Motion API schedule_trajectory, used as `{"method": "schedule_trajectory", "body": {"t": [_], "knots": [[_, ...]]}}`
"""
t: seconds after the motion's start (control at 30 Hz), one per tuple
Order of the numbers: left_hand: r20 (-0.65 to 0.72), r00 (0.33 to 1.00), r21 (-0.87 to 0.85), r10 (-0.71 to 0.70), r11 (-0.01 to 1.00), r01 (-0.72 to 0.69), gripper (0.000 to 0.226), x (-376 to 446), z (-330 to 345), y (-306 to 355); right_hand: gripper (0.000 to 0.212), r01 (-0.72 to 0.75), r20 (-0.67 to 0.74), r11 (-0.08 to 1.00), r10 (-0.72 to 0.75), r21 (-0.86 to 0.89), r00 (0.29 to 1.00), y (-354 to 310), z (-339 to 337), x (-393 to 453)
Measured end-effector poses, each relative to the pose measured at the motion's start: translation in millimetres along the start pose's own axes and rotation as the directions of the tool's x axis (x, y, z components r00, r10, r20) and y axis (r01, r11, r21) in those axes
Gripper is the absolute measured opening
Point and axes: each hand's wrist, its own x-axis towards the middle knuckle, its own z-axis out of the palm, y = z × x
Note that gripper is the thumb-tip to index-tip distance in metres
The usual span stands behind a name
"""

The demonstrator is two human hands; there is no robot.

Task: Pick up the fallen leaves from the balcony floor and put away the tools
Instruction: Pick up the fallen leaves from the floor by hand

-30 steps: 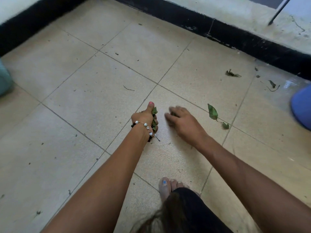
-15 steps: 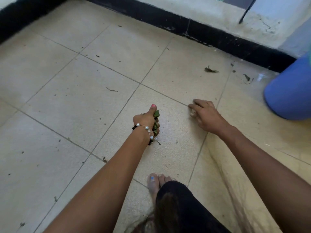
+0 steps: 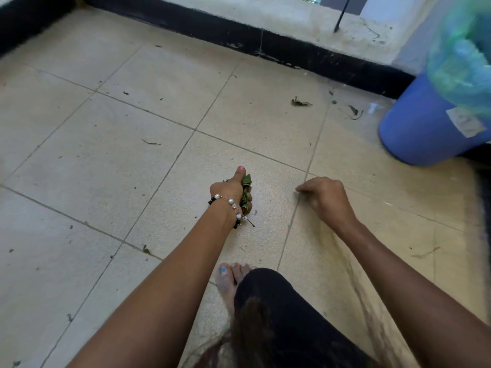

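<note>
Left of the blue bin [image 3: 425,128], the left hand [image 3: 231,191] is fisted round a bunch of green leaves [image 3: 245,193], thumb up, low over the floor [image 3: 79,155]. Nearer the bin, the right hand [image 3: 325,199] has curled fingertips touching the floor at a tile seam; whether it pinches a scrap I cannot tell. A curled dry leaf [image 3: 300,102] and smaller bits [image 3: 354,111] lie on the floor beside the bin, not yet collected. The full fist looks to me like the risk: taking in more could loosen it and drop leaves back down. The bin stands at the right edge with a green liner [image 3: 459,62]; its contents are out of view.
</note>
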Motion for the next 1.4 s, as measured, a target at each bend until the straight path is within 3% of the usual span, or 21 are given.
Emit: {"method": "schedule_trajectory", "body": {"t": [0.03, 0.07, 0.1, 0.13, 0.17, 0.2, 0.3, 0.37, 0.47, 0.53, 0.63, 0.77, 0.87, 0.93, 1.0, 1.07, 1.13, 1.23, 1.4], "knots": [[0.012, 1.0, -0.001, 0.003, 1.0, -0.003, 0.035, -2.0, 3.0, -2.3, 0.021, -0.145, -0.038, 0.953, 0.161, 0.268, 0.986, -8.0, -3.7, -0.1], [0.026, 1.0, 0.004, 0.005, 1.0, -0.005, 0.035, -4.5, 6.4, -5.2, 0.02, -0.258, -0.002, 0.796, 0.31, 0.547, 0.951, -16.5, -8.5, 0.7], [0.04, 0.999, 0.01, 0.007, 1.0, -0.007, 0.036, -6.9, 10.3, -8.2, 0.018, -0.298, 0.074, 0.56, 0.387, 0.773, 0.919, -25.7, -12.7, 1.7], [0.052, 0.999, 0.016, 0.008, 1.0, -0.009, 0.037, -10.7, 14.6, -10.4, 0.016, -0.304, 0.145, 0.354, 0.411, 0.884, 0.9, -36.5, -14.9, 1.6], [0.057, 0.998, 0.022, 0.01, 1.0, -0.011, 0.039, -13.5, 20.0, -13.4, 0.016, -0.298, 0.175, 0.266, 0.404, 0.917, 0.898, -47.4, -14.5, 0.9], [0.048, 0.999, 0.038, 0.014, 0.999, -0.016, 0.042, -16.3, 25.4, -16.3, 0.017, -0.294, 0.167, 0.282, 0.398, 0.913, 0.902, -57.6, -11.4, -1.2], [0.031, 1.0, 0.035, -0.001, 0.999, 0.0, 0.04, -23.2, 35.4, -22.6, 0.028, -0.252, -0.025, 0.679, 0.37, 0.69, 0.929, -87.5, 4.7, -15.2], [0.125, 0.99, -0.045, -0.072, 0.996, 0.079, 0.043, -24.2, 38.1, -23.4, 0.033, -0.124, -0.144, 0.867, 0.218, 0.483, 0.965, -96.9, 11.8, -21.5], [0.188, 0.975, -0.091, -0.117, 0.987, 0.136, 0.038, -24.5, 39.0, -18.6, 0.021, 0.028, -0.034, 0.98, -0.022, 0.195, 0.999, -93.4, 16.0, -18.0], [0.216, 0.969, -0.081, -0.123, 0.986, 0.143, 0.038, -20.3, 42.4, -13.6, 0.015, 0.06, 0.092, 0.997, -0.064, 0.043, 0.994, -88.0, 12.1, -11.2], [0.236, 0.968, -0.064, -0.082, 0.993, 0.099, 0.04, -18.5, 51.7, -3.7, 0.045, 0.061, 0.327, 0.998, -0.047, -0.034, 0.944, -84.4, -0.7, 3.9], [0.045, 0.999, 0.025, -0.029, 0.999, 0.028, 0.035, -1.9, 65.5, 7.9, 0.059, 0.082, 0.449, 0.996, -0.056, -0.039, 0.892, -74.1, -10.0, 30.2], [-0.058, 0.998, 0.018, 0.022, 1.0, -0.021, 0.039, 10.9, 81.5, 23.9, 0.044, -0.076, 0.35, 0.938, -0.05, 0.338, 0.936, -64.2, -17.6, 49.8], [-0.04, 0.998, -0.003, 0.045, 0.999, -0.045, 0.039, 17.2, 93.4, 38.9, 0.03, -0.211, 0.279, 0.717, 0.024, 0.665, 0.96, -56.6, -33.0, 65.8], [-0.014, 0.998, 0.035, 0.068, 0.997, -0.068, 0.039, 29.9, 103.5, 54.5, 0.025, -0.308, 0.254, 0.557, 0.174, 0.771, 0.951, -39.2, -48.3, 88.0], [-0.01, 0.996, 0.055, 0.09, 0.994, -0.089, 0.039, 44.5, 110.2, 69.5, 0.024, -0.374, 0.138, 0.641, 0.387, 0.67, 0.912, -8.2, -55.9, 117.9], [-0.038, 0.995, 0.055, 0.095, 0.994, -0.093, 0.039, 57.9, 114.4, 80.8, 0.027, -0.457, 0.027, 0.784, 0.493, 0.421, 0.87, 21.0, -58.9, 149.6], [-0.072, 0.993, 0.039, 0.093, 0.995, -0.09, 0.038, 76.5, 118.8, 90.1, 0.039, -0.36, 0.026, 0.93, 0.359, 0.066, 0.933, 43.7, -55.1, 193.7], [-0.073, 0.995, 0.018, 0.065, 0.998, -0.064, 0.038, 104.3, 122.5, 93.3, 0.056, -0.029, 0.14, 0.992, 0.046, -0.124, 0.989, 34.5, -21.6, 245.6]]}}
